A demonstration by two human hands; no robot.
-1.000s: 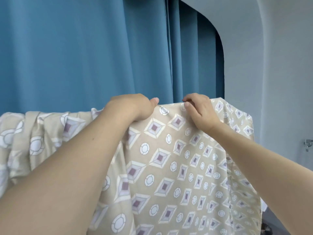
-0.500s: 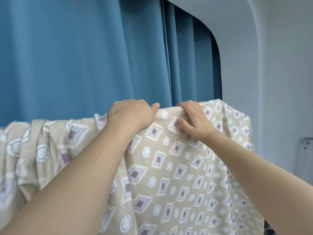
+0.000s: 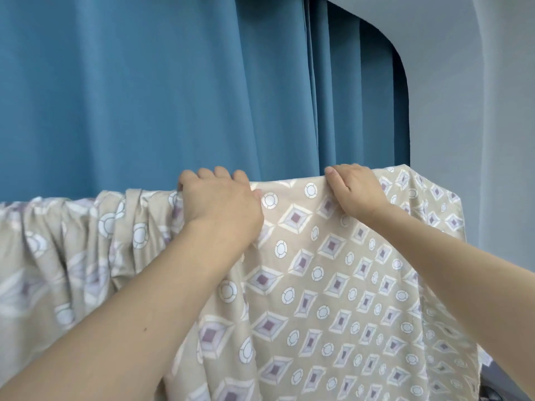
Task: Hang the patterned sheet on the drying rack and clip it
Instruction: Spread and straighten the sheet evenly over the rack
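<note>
The top fold of the patterned sheet (image 3: 318, 285) is gripped by the left hand (image 3: 220, 204) and right hand (image 3: 354, 189), in front of the blue curtain (image 3: 144, 96).

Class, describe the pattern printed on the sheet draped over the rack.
Head view: the sheet is beige with white-edged purple diamonds and white circles.

Left hand (image 3: 221, 199) and right hand (image 3: 351, 188) raised, fingers curled.
</note>
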